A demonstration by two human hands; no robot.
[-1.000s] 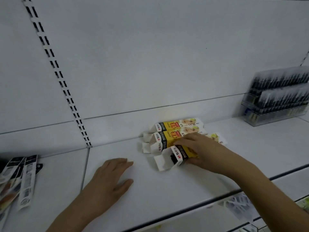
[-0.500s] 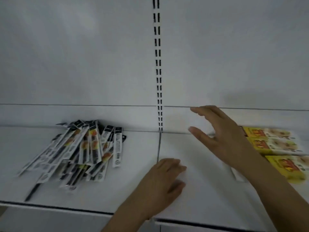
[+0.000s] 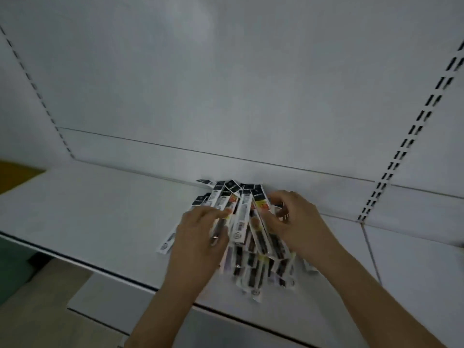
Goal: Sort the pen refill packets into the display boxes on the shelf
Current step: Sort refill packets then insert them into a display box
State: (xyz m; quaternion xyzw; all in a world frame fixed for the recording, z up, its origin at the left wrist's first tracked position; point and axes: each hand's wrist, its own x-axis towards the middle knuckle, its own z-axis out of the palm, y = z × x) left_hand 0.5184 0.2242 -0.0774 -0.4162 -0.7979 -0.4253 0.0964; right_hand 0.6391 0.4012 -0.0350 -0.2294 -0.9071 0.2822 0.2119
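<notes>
packets: heap of pen refill packets on the white shelf, against the back panel. both my hands have come over from the yellow boxes, so gathering starts. left hand lies flat on the heap's left side; right hand curls, pinching packets at its right

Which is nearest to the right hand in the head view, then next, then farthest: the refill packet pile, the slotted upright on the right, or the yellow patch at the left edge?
1. Refill packet pile: under the right hand, touching it.
2. Slotted upright: on the back wall, to the right.
3. Yellow patch: far left edge, blurred.
</notes>
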